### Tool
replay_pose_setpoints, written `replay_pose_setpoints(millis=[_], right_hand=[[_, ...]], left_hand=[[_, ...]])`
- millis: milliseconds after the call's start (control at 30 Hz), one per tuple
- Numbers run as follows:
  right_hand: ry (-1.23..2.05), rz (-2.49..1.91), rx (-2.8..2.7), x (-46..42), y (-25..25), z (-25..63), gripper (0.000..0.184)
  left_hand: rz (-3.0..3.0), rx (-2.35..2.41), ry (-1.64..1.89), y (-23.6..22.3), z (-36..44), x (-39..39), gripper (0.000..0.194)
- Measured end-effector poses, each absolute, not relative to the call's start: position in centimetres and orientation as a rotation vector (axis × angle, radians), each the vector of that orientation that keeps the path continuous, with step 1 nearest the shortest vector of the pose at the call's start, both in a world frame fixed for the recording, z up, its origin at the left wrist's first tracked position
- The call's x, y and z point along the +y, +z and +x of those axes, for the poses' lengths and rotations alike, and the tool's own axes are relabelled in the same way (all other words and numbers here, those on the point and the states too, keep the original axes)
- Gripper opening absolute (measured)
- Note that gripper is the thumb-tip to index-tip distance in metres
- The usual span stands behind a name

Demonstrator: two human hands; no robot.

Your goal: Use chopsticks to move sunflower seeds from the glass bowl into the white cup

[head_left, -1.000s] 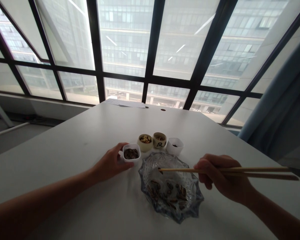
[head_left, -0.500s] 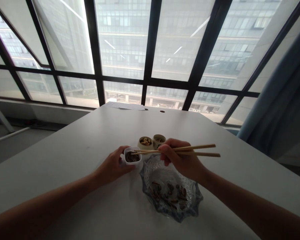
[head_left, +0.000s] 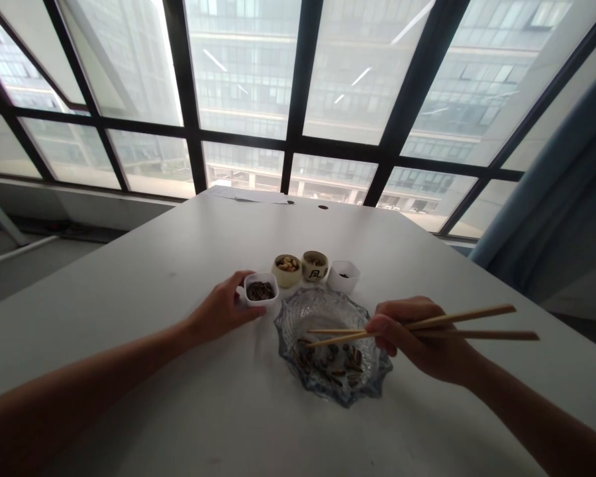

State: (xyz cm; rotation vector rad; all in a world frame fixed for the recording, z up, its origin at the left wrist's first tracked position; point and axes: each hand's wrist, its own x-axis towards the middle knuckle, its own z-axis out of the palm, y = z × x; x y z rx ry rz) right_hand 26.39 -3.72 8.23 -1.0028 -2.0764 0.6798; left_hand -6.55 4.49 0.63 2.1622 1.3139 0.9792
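Note:
My left hand (head_left: 228, 303) grips a small white square cup (head_left: 261, 301) by its side; dark striped seeds (head_left: 259, 290) fill part of it. In my right hand (head_left: 417, 338) is a pair of wooden chopsticks (head_left: 467, 324), held at mid-length. Their tips are over the left part of a scalloped glass bowl (head_left: 298, 306). Several striped seeds and small dark round pieces (head_left: 350, 358) lie in the bowl. Whether the tips touch a seed is too small to tell.
Behind the bowl stand a round cream cup of nuts (head_left: 287, 270), a second cream cup (head_left: 314, 266) with a dark character on it, and another white cup (head_left: 344, 276) with dark bits inside. Papers (head_left: 248, 195) lie at the white table's (head_left: 189, 238) far end, before the windows.
My right hand has moved the chopsticks right and down, from the white cup of seeds to over the glass bowl. My left hand keeps its hold on the cup. The view has tilted slightly down.

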Motion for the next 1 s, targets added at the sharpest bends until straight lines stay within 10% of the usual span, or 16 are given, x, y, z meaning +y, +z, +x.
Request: replay_pose_setpoints(millis=[1000], right_hand=[[0.794,-1.084,-1.214,-1.6,5.2,25.3,0.056]], left_hand=[[2.24,1.281,1.142,0.2,-6.6,4.6,0.06]])
